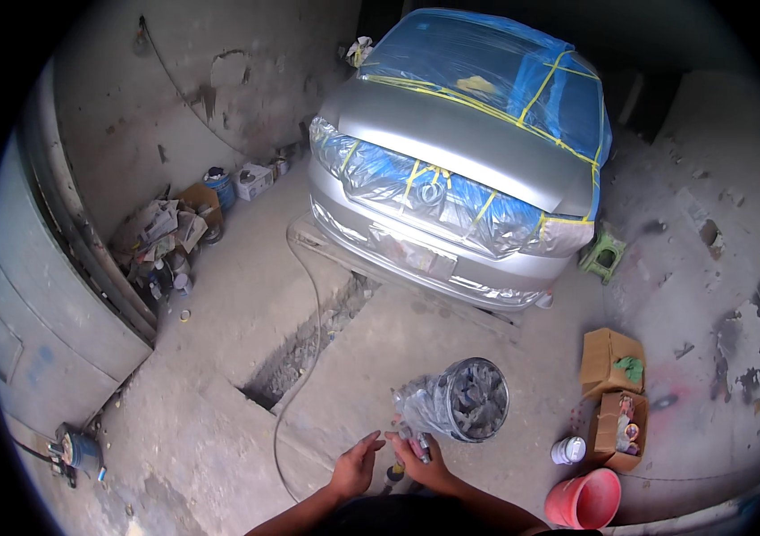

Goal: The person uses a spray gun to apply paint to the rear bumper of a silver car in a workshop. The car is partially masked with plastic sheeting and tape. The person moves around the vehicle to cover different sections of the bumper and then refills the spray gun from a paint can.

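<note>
At the lower middle, my left hand [357, 466] is raised with its fingers loosely extended and nothing visible in them. Just to its right, my right hand [425, 466] grips a small hand tool [417, 445] with pink and silver parts, probably a spray gun; a dark piece with a yellow band hangs below it. Beyond my hands stands a metal drum [478, 402] full of grey crumpled material. Ahead is a silver car [442, 143] covered partly in blue and clear plastic sheeting with yellow tape.
A hose [316, 330] crosses the floor beside a rubble-filled trench [300, 357]. Cardboard boxes [606, 362], a white tub [567, 451], a red bucket [583, 500] and green stool [603, 256] stand right. Left are a metal door [45, 277], piled clutter [161, 228] and a blue bucket [81, 451].
</note>
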Demonstrator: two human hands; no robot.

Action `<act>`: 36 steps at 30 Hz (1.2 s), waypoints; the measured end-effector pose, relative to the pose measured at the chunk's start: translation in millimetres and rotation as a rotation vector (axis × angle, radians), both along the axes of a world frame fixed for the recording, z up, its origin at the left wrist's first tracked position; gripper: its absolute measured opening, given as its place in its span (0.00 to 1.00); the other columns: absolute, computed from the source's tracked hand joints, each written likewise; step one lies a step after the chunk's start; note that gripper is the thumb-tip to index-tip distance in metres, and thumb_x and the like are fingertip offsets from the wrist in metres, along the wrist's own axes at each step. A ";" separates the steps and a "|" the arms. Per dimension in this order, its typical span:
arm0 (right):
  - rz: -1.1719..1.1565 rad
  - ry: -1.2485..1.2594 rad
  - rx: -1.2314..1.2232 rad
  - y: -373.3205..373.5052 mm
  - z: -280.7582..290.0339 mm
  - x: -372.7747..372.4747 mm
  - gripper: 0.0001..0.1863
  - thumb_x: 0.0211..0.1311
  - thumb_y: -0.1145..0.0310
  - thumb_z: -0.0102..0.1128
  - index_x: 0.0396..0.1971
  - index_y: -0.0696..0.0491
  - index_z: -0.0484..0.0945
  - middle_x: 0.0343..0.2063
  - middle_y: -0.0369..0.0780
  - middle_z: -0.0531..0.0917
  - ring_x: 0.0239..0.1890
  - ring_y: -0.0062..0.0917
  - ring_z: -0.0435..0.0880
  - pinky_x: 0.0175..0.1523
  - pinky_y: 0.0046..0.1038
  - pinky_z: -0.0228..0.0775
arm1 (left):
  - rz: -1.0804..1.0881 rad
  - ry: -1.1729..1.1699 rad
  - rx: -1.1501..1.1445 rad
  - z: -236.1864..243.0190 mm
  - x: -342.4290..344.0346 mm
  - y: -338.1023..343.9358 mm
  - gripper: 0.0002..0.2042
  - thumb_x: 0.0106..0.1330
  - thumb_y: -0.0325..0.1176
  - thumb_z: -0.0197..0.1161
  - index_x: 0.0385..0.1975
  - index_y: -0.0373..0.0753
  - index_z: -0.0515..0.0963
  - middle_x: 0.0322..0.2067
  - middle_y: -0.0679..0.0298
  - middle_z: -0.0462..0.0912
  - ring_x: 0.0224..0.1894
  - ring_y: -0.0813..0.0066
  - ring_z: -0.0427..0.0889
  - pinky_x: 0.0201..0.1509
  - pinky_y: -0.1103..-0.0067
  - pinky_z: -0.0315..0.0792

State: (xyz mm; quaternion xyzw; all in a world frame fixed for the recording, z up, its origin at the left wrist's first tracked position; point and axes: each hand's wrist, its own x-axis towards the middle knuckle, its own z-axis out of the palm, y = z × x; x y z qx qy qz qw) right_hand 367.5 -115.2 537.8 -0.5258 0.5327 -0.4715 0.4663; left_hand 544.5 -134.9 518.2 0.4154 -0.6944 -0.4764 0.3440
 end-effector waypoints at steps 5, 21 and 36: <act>-0.084 0.063 -0.137 -4.0 26.5 24.2 0.12 0.63 0.68 0.58 0.44 0.57 0.73 0.26 0.34 0.77 0.26 0.16 0.74 0.32 0.21 0.66 | -0.082 0.166 0.011 3.6 -6.7 2.2 0.43 0.58 0.27 0.64 0.69 0.38 0.41 0.58 0.46 0.67 0.58 0.54 0.71 0.58 0.69 0.68; 0.283 0.450 -0.300 0.8 10.9 -27.4 0.36 0.55 0.58 0.64 0.60 0.58 0.61 0.52 0.53 0.72 0.54 0.43 0.74 0.58 0.36 0.67 | 0.292 0.057 -0.119 -42.7 -38.7 -17.7 0.04 0.60 0.26 0.57 0.25 0.35 0.69 0.23 0.63 0.71 0.27 0.72 0.71 0.32 0.74 0.64; -0.226 0.186 0.295 51.7 -44.4 -173.3 0.27 0.68 0.54 0.44 0.16 0.61 0.69 0.12 0.43 0.69 0.18 0.26 0.69 0.29 0.33 0.64 | 0.519 0.195 0.327 -44.6 0.3 37.0 0.09 0.62 0.30 0.58 0.26 0.45 0.63 0.11 0.76 0.62 0.11 0.89 0.61 0.13 0.85 0.55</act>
